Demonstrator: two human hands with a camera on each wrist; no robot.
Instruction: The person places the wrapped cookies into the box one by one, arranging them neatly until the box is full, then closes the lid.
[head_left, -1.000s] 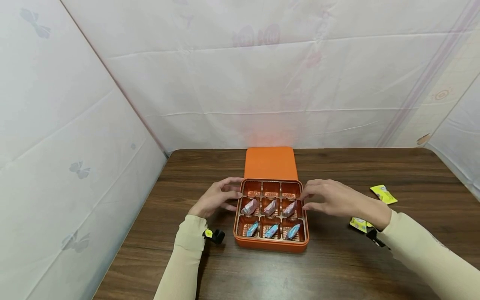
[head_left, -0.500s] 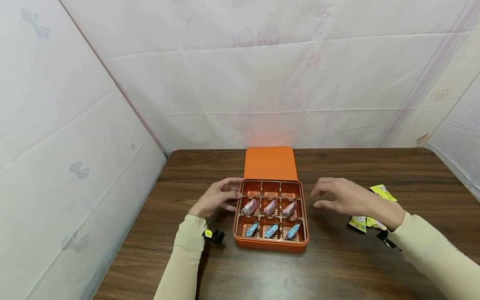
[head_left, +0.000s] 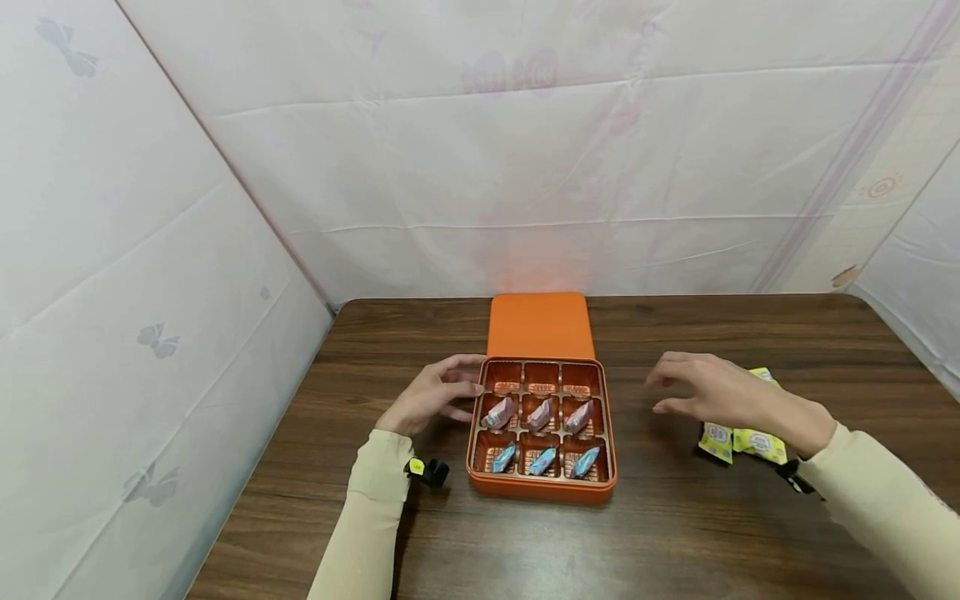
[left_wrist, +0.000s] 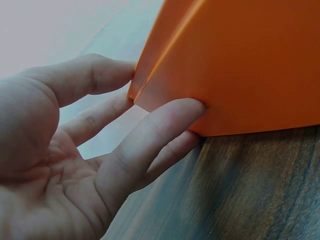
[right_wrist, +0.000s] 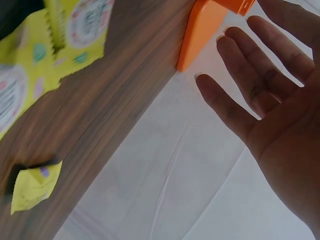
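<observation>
A dark wooden table (head_left: 675, 533) is standing inside white fabric walls, and near its middle an orange box (head_left: 542, 487) is sitting squarely, its sides running along and across the table edges, neither axis plainly longer. Its flat orange lid (head_left: 540, 325) is lying just behind it, touching the far edge. Inside, nine compartments are showing: the far row is holding nothing, the middle row pinkish wrapped sweets (head_left: 540, 413), the near row bluish ones (head_left: 543, 460), all slanting the same way.

The left hand (head_left: 430, 400) is resting against the box's left wall, fingers (left_wrist: 165, 125) straight and touching the far left corner, not curling round it. The right hand (head_left: 723, 393) is hovering well apart to the box's right, fingers spread and relaxed, holding nothing, and is sitting just above the yellow packets (head_left: 742, 440). Those packets are lying flat on the wood, directly under and behind that palm, so the right hand is far nearer them than the left; their long axes cannot be told.
</observation>
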